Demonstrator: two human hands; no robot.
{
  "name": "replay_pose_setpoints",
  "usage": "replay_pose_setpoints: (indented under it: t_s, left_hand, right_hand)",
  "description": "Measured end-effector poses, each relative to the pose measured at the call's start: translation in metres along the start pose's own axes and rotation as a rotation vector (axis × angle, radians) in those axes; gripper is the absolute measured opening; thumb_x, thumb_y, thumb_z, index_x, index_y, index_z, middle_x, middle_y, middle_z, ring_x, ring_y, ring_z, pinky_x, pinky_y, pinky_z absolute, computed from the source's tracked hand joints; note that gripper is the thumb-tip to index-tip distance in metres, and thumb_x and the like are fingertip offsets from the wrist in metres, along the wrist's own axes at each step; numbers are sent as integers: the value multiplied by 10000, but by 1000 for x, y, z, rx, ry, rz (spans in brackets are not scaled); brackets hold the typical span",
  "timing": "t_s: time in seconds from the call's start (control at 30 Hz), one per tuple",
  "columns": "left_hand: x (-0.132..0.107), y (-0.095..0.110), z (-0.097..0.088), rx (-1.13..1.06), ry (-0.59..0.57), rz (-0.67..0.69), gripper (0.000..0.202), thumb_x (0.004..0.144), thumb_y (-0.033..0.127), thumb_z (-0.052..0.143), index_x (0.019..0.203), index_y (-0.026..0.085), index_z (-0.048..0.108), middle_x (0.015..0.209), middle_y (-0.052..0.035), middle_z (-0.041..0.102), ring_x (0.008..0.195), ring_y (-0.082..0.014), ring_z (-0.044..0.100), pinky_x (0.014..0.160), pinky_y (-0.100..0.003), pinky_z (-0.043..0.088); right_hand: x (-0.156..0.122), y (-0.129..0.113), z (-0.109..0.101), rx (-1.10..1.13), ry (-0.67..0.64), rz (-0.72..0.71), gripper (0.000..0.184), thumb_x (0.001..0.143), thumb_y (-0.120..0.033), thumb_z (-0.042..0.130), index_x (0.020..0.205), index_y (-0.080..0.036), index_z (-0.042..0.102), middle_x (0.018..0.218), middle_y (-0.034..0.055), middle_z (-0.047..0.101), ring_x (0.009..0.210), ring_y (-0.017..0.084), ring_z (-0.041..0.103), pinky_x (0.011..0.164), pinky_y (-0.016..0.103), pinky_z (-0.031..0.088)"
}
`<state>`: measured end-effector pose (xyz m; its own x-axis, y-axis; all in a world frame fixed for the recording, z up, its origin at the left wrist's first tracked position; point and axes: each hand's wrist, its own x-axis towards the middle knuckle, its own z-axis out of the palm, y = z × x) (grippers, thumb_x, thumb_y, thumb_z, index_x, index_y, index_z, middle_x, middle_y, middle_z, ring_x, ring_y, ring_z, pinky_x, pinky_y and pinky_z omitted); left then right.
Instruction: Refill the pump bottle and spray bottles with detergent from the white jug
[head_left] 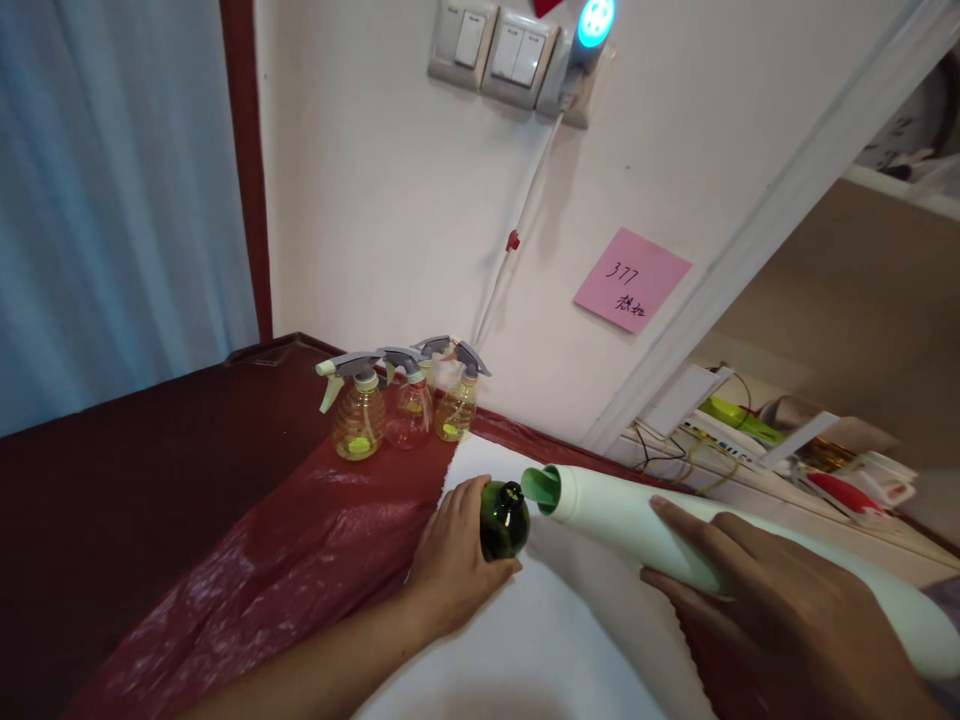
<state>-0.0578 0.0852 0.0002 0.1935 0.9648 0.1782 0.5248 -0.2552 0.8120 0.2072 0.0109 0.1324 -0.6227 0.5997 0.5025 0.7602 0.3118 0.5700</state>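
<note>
A small dark green glass-like bottle [504,522] stands on a white sheet [555,620], its narrow neck pointing up. My left hand [461,540] is wrapped round its left side. In my right hand [780,590] is a long pale green cylindrical container [630,520], held nearly level. Its open end has a green spout [538,487] that reaches to the bottle's mouth; whether it touches the rim, I cannot tell. No liquid shows at the spout. Several clear yellowish and pink spray bottles [358,420] with grey trigger heads stand upright beyond my left hand.
Dark red plastic [300,550] covers the table up to the wall. A white cord [517,215] hangs from a lit plug [592,30] behind the spray bottles. A pink note [634,280] is on the wall. Cluttered shelves [795,450] stand right; a blue curtain [112,200] hangs left.
</note>
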Motion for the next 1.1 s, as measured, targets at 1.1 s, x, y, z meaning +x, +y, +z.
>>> replay_pose_setpoints:
  t_s: [1.1]
  left_hand:
    - [2,0,1,-1,12,13,855,661,252,781,1427,181,409,1452,-142,534,1356,-305,482,1167,-450,361]
  right_hand:
    - [5,0,-7,-33,19,-23,427,1047,-469,363,1247,-167,589,706,25,631,518,216,647,429,308,499]
